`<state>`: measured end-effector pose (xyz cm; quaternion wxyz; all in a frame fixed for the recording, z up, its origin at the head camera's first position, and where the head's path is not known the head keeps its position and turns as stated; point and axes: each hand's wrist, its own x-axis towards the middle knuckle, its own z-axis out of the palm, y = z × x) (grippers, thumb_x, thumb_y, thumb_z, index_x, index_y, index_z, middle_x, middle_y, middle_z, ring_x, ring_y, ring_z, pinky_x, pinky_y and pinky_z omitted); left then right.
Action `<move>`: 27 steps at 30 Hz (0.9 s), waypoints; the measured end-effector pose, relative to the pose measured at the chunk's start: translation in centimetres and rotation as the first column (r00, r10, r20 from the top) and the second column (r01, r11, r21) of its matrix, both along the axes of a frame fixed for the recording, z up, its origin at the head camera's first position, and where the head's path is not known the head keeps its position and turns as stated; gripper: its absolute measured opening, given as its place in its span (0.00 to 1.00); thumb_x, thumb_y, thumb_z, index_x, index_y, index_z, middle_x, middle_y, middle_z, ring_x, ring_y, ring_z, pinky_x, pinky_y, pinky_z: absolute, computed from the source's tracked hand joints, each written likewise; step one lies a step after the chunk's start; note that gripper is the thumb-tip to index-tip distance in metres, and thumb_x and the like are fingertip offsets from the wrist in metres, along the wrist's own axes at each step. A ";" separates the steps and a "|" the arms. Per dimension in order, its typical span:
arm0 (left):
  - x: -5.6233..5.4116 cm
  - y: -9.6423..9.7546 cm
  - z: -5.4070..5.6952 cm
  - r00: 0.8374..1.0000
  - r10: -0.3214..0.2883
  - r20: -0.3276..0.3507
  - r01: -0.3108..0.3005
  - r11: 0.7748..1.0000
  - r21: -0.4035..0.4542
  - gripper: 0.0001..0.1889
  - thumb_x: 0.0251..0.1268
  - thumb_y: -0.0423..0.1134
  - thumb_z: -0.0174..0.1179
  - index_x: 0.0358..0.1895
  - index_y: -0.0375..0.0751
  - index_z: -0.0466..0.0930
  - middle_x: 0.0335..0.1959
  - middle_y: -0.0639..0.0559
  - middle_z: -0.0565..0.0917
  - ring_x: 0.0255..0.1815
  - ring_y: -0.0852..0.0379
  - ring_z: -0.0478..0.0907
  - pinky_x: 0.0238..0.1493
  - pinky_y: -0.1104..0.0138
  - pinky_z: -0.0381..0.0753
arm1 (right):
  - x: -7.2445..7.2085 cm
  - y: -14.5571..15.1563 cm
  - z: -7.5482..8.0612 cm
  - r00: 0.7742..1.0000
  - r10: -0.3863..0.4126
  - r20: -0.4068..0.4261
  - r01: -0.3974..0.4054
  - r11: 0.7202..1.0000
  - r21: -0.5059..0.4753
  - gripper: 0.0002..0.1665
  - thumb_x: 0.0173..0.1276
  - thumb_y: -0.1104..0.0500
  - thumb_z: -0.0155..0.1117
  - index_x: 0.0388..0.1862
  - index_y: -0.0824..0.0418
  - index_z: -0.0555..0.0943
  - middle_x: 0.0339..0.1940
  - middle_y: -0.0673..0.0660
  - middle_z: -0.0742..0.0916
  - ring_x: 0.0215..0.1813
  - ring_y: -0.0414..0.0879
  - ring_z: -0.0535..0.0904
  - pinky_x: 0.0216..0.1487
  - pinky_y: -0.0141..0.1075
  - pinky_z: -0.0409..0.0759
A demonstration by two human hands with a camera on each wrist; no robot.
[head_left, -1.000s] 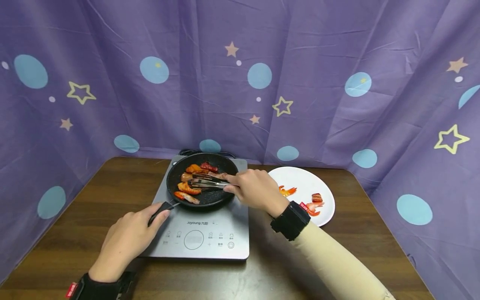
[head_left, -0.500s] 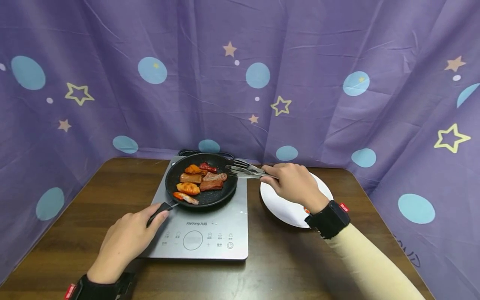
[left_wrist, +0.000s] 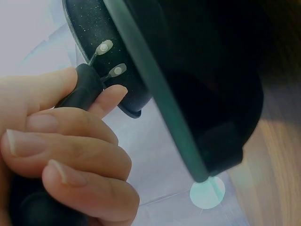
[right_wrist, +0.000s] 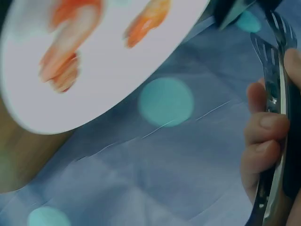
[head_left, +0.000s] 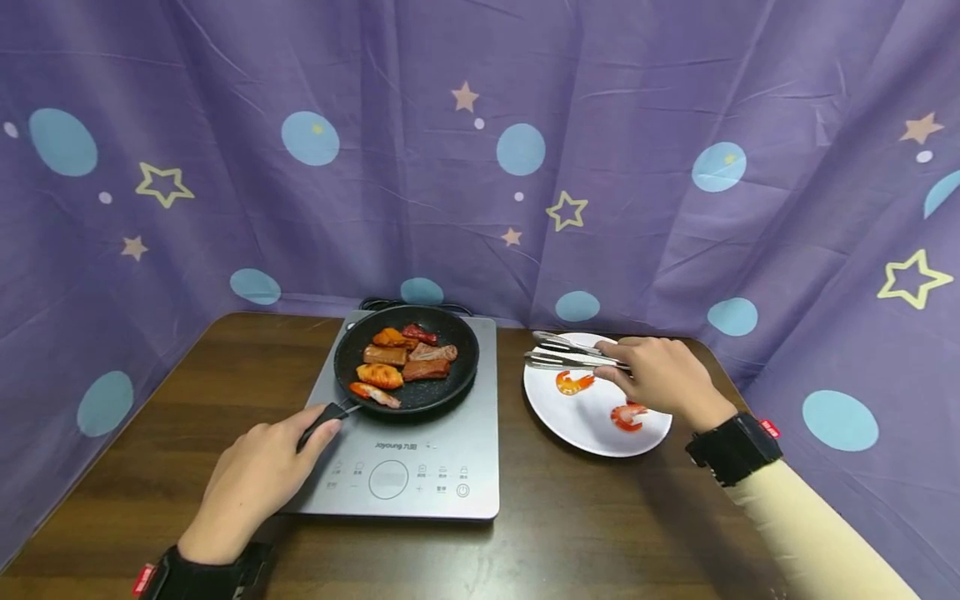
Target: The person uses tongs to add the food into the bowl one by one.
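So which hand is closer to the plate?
The right hand. In the head view it overlaps the right side of the plate, holding the tongs. The left hand is well to the plate's left, gripping the pan handle.

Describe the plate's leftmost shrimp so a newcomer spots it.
Right of the silver induction cooktop lies a white plate. In the head view, the yellow-orange shrimp shows just below the tongs. Its yellower colour sets it apart from the red shrimp.
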<state>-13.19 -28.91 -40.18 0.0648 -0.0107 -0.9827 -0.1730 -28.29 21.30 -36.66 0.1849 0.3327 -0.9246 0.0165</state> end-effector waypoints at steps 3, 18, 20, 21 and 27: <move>0.0 -0.1 0.1 1.000 0.005 0.005 -0.005 1.000 0.001 0.32 0.83 0.62 0.53 0.71 0.38 0.80 0.56 0.29 0.87 0.47 0.28 0.87 0.30 0.42 0.82 | -0.2 1.8 -0.5 1.000 -0.017 0.007 0.016 1.000 0.013 0.25 0.71 0.43 0.74 0.62 0.53 0.89 0.39 0.47 0.91 0.31 0.45 0.85 0.30 0.48 0.81; 0.0 0.0 0.0 1.000 0.006 0.005 -0.006 1.000 -0.001 0.30 0.82 0.60 0.55 0.71 0.39 0.81 0.56 0.30 0.87 0.48 0.29 0.88 0.30 0.42 0.83 | -1.0 5.6 -2.5 0.995 -0.038 0.090 0.032 0.998 0.060 0.21 0.67 0.47 0.80 0.57 0.51 0.91 0.34 0.45 0.89 0.30 0.46 0.83 0.29 0.48 0.78; 0.0 0.1 0.0 1.000 0.006 0.005 -0.006 1.000 -0.001 0.30 0.82 0.59 0.55 0.71 0.39 0.81 0.56 0.30 0.87 0.48 0.29 0.88 0.30 0.42 0.83 | -1.1 5.6 -2.7 0.995 -0.036 0.090 0.030 0.997 0.067 0.21 0.66 0.47 0.80 0.56 0.51 0.91 0.33 0.44 0.88 0.29 0.46 0.83 0.29 0.47 0.78; 0.0 0.1 0.0 1.000 0.005 0.004 -0.005 1.000 -0.001 0.30 0.82 0.59 0.55 0.71 0.40 0.81 0.56 0.30 0.87 0.48 0.29 0.88 0.30 0.42 0.83 | -1.2 5.5 -2.7 0.995 -0.038 0.088 0.032 0.997 0.070 0.21 0.66 0.47 0.81 0.55 0.50 0.92 0.33 0.44 0.88 0.29 0.46 0.83 0.29 0.47 0.78; 0.0 0.0 0.0 1.000 0.007 0.007 -0.007 1.000 -0.003 0.30 0.83 0.59 0.55 0.71 0.40 0.81 0.56 0.30 0.87 0.48 0.28 0.87 0.30 0.41 0.82 | -1.3 5.2 -2.8 0.993 -0.068 0.101 0.059 0.994 0.088 0.14 0.66 0.45 0.80 0.48 0.46 0.91 0.30 0.41 0.86 0.28 0.45 0.81 0.28 0.48 0.77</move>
